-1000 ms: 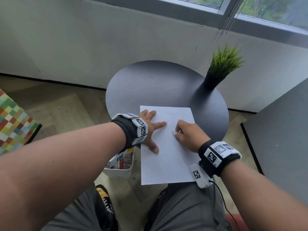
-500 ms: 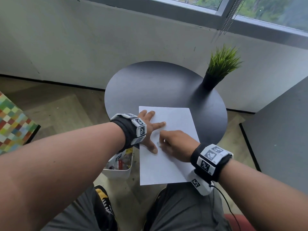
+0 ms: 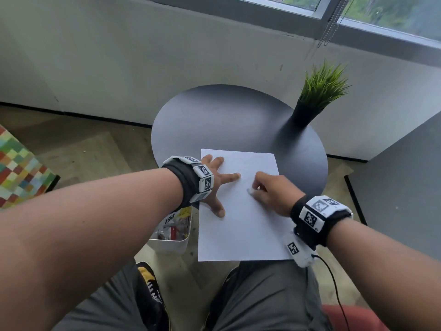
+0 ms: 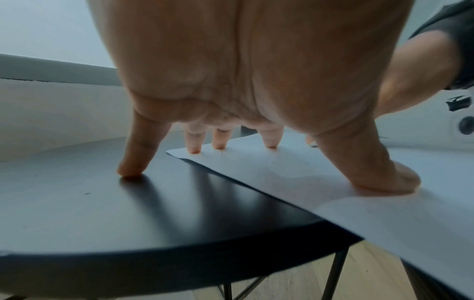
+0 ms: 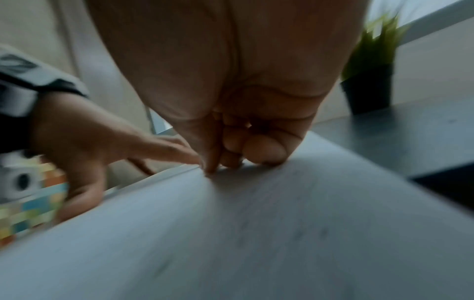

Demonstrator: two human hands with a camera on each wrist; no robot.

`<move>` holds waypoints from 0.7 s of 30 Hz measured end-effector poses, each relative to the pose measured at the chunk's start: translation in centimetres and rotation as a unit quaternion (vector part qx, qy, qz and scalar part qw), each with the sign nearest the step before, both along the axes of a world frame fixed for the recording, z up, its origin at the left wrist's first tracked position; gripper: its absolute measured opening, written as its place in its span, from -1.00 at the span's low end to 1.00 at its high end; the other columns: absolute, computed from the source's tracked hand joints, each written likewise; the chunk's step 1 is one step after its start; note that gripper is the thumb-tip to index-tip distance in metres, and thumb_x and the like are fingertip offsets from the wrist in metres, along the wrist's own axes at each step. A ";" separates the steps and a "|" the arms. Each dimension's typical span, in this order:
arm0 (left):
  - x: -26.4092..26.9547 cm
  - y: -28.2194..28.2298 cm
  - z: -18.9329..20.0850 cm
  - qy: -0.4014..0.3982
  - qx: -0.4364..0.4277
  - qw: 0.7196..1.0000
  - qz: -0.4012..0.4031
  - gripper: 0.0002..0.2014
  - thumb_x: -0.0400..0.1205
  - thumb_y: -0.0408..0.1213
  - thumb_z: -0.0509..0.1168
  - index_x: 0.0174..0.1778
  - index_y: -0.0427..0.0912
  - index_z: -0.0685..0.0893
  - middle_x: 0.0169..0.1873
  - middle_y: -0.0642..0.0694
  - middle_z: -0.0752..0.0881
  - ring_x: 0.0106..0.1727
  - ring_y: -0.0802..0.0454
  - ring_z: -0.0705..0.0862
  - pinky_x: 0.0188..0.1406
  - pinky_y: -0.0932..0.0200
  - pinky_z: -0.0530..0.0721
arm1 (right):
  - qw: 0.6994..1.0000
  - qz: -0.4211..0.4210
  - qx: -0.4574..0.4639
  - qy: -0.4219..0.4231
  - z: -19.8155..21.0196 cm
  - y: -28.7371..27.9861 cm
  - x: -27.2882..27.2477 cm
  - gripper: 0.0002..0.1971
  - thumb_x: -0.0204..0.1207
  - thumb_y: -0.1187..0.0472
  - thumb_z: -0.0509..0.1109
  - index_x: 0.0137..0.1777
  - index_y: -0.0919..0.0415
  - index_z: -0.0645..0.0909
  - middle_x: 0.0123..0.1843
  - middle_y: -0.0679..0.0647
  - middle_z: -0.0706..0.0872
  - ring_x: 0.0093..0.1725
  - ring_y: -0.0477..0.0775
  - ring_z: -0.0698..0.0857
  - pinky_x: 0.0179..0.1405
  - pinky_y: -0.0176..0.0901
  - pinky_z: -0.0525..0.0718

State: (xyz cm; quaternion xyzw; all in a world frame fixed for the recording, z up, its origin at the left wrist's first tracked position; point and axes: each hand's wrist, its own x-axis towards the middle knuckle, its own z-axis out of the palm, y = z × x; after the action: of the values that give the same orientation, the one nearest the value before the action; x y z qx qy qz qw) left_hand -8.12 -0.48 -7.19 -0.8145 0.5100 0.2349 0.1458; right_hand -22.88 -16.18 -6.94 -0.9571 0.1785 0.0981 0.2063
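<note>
A white sheet of paper lies on the near side of a round black table, its near end hanging over the table's edge above my lap. My left hand is spread flat on the sheet's left part. Its thumb and three fingers press the paper, and the little finger rests on the bare table. My right hand is curled, knuckles up, in the middle of the sheet. It pinches a small white eraser against the paper. The right wrist view is blurred: curled fingers touch the paper.
A green plant in a black pot stands at the table's far right edge. A white bin with small items sits on the floor under my left wrist. A grey cabinet stands to the right, a colourful cushion at far left.
My right hand slid left and nearer across the sheet, close to the left thumb, then came back right and farther. My left hand and the paper have stayed put.
</note>
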 end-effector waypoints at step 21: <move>0.1 0.1 -0.1 0.011 0.002 1.000 0.008 0.18 0.29 0.46 0.50 0.70 0.47 -0.12 0.77 -0.17 -0.18 0.74 -0.37 -0.20 0.60 -0.53 0.20 | 1.000 -0.008 0.001 0.020 0.4 -0.8 -0.9 -0.82 0.59 -0.01 0.32 -0.04 0.09 0.53 -0.15 -0.01 0.67 -0.15 0.12 0.62 -0.35 -0.21 0.50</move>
State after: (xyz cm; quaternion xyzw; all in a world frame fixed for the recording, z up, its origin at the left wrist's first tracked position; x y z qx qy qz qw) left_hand -8.05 -0.37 -7.26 -0.8156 0.5050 0.2457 0.1396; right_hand -23.73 -17.02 -6.50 -0.9533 0.1898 0.1162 0.2043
